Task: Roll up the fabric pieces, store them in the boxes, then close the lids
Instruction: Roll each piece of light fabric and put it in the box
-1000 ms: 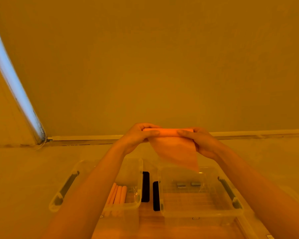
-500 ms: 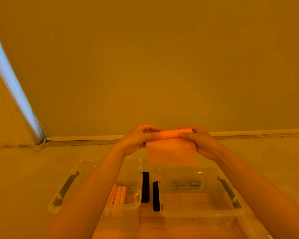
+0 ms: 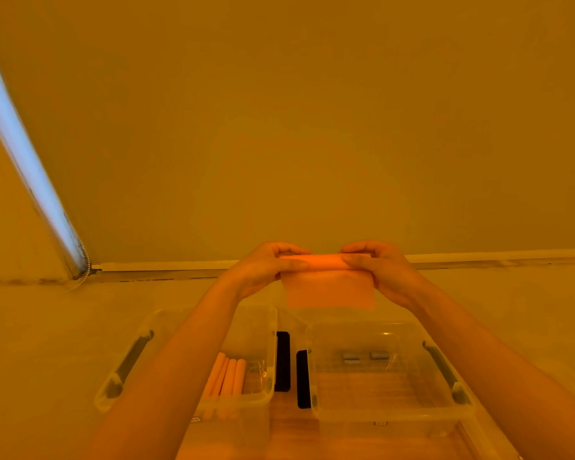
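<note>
Two clear plastic boxes are sitting side by side: the left box [image 3: 263, 330] is holding four rolled orange fabric pieces [image 3: 228, 376], the right box [image 3: 389, 410] none. Above them, the left hand [image 3: 263, 268] and right hand [image 3: 384, 268] are pinching a half-rolled orange fabric piece [image 3: 327, 283].

Both hands [image 3: 326, 270] hold half-rolled fabric [image 3: 329, 287] above boxes [image 3: 389, 370].

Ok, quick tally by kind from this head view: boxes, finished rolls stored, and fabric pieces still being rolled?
Clear plastic boxes: 2, the left box and the right box
Finished rolls in the left box: 4 visible
Fabric piece being rolled: 1, held by the left hand and right hand
Total: 7
</note>
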Demonstrator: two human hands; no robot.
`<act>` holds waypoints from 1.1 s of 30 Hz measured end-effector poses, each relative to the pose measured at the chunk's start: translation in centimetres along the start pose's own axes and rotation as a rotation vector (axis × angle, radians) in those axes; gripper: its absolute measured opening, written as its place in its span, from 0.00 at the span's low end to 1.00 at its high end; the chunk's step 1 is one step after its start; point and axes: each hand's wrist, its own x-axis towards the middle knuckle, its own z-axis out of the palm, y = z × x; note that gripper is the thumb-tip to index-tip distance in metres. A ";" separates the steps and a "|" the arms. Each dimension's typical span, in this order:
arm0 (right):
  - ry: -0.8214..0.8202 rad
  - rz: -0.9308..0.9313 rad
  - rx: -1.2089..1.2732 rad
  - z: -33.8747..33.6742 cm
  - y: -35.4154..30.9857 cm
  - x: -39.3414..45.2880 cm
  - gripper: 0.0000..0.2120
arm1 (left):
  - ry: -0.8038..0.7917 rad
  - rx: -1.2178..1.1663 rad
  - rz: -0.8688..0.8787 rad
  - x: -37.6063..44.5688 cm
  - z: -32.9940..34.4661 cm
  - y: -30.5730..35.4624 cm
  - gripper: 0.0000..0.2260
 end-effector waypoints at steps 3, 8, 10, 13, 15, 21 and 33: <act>-0.003 -0.021 0.011 0.0 0.0 0.1 0.09 | -0.026 0.009 -0.054 -0.2 -0.2 0.0 0.09; -0.039 0.042 0.069 0.3 -0.1 0.2 0.11 | 0.022 0.050 0.007 -0.2 -0.4 0.1 0.13; -0.044 0.059 0.077 0.4 -0.2 0.1 0.08 | 0.032 0.039 0.025 -0.2 -0.3 0.1 0.14; -0.035 0.045 0.060 0.4 -0.2 0.1 0.06 | 0.042 0.023 0.030 -0.3 -0.1 0.2 0.14; -0.009 0.018 0.015 0.3 -0.3 0.1 0.05 | 0.051 0.005 0.016 -0.3 0.2 0.2 0.10; 0.014 0.014 -0.017 0.2 -0.3 -0.2 0.06 | 0.088 0.027 0.026 -0.1 0.3 0.1 0.07; 0.015 0.034 0.146 0.2 -0.5 -0.3 0.14 | 0.065 -0.044 0.015 0.0 0.4 -0.4 0.07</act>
